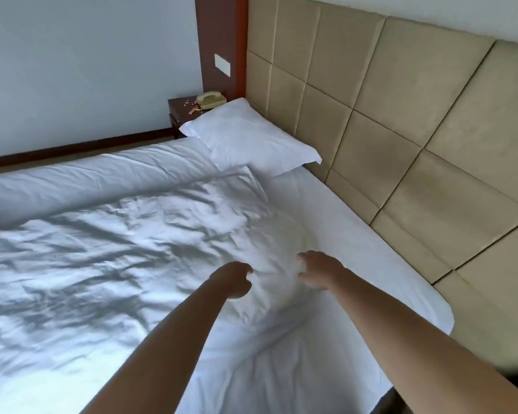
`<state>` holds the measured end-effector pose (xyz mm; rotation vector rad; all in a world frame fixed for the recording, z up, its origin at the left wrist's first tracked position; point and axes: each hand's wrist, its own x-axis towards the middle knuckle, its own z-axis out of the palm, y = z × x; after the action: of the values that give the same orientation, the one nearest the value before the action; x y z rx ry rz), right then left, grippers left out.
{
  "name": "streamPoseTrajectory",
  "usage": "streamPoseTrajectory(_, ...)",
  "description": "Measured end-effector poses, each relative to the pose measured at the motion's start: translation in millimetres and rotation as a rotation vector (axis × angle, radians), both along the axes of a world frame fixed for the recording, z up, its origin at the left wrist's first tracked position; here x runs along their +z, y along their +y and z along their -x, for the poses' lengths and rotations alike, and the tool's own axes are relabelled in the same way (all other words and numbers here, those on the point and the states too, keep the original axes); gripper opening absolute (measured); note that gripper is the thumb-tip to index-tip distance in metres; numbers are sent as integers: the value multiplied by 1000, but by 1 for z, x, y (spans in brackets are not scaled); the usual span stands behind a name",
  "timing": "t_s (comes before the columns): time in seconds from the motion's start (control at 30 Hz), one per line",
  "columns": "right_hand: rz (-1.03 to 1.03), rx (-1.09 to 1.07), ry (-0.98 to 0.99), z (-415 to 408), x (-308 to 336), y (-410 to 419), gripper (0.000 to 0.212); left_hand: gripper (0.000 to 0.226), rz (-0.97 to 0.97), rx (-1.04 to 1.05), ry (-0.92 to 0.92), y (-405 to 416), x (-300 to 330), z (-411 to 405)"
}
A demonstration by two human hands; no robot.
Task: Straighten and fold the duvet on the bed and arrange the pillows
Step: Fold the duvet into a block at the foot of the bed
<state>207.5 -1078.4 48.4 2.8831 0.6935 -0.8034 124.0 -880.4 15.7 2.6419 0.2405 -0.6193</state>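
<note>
both hands curl on the duvet, left hand and right hand; the pillow lies beyond them, its grip unclear.

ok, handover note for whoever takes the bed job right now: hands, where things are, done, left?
Left hand: fingers curled, on the duvet near its top edge; grip not clear.
Right hand: fingers bent, touching the same bunched white fabric; grip not clear either.
Duvet: spread over the bed, badly wrinkled, top edge short of the headboard, bare sheet showing.
Pillow: one in view, at the far corner by the headboard, next to the nightstand with a telephone.
Done: duvet roughly laid out.
Left: smooth, fold, arrange pillows.
</note>
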Motion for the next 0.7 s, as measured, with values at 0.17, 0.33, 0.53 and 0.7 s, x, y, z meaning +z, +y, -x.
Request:
streamPoseTrajectory(0.17, -36, 76, 120, -77, -43, -3, 59, 47, -2, 123, 125, -23, -22, -34)
streamPoseTrajectory(0.33, -119, 72, 153, -134, -91, -5, 66, 49, 59, 203, 178, -54, -53, -86)
streamPoseTrajectory(0.53, -200, -145, 202, -174, -151, -19, 99, 56, 186, 409, 253, -78, -95, -137)
streamPoseTrajectory(0.7, -252, -409, 537, -179, -203, -33, 140, 64, 307, 588, 327, -81, -126, -153)
